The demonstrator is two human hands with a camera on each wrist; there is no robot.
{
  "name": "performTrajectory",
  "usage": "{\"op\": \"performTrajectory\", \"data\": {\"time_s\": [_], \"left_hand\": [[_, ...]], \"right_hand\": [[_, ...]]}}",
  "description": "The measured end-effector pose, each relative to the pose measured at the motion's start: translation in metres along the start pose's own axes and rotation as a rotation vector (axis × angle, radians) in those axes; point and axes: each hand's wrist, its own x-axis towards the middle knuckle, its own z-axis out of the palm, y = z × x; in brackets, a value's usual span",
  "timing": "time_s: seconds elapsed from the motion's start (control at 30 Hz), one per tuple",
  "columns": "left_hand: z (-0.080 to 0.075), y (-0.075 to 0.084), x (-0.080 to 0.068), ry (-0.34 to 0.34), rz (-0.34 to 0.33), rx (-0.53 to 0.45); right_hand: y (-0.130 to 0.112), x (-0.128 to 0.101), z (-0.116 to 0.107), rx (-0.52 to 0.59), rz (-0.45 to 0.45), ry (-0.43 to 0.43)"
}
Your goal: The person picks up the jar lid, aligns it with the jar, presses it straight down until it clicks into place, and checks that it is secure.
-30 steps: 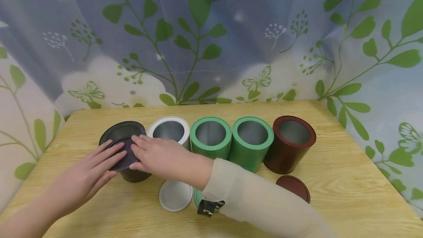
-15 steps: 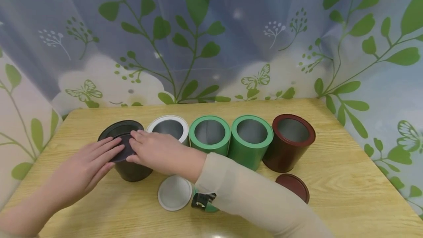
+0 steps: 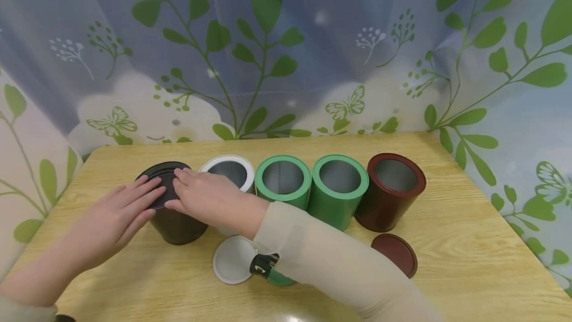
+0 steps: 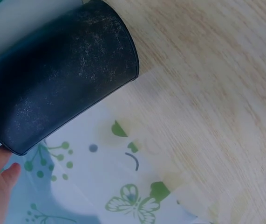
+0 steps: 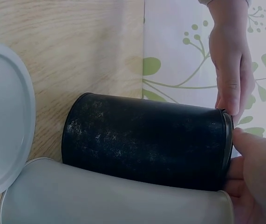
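Seating step: both hands, left hand (image 3: 118, 217) and right hand (image 3: 210, 200), fingers flat, press the black lid (image 3: 164, 183) onto the black can (image 3: 176, 225) (tabletop's left end); next, even downward pressure.

Left hand (image 3: 113, 217) lies flat, fingers straight, pointing toward two o'clock. Right hand (image 3: 210, 200) lies flat too, fingers toward ten o'clock.
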Motion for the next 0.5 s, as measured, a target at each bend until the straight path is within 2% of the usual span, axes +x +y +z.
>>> {"op": "performTrajectory", "data": {"time_s": [0.2,0.5], "left_hand": [[0.0000,-0.0029,0.0039,-0.038,-0.026,-0.009],[0.0014,-0.0049,0.0065,-0.050,-0.071,-0.054]], "right_hand": [[0.0015,0.0041,0.0004,0.006,0.021,-0.011],[-0.0006,0.0090,0.0019,-0.050,0.023,-0.036]]}}
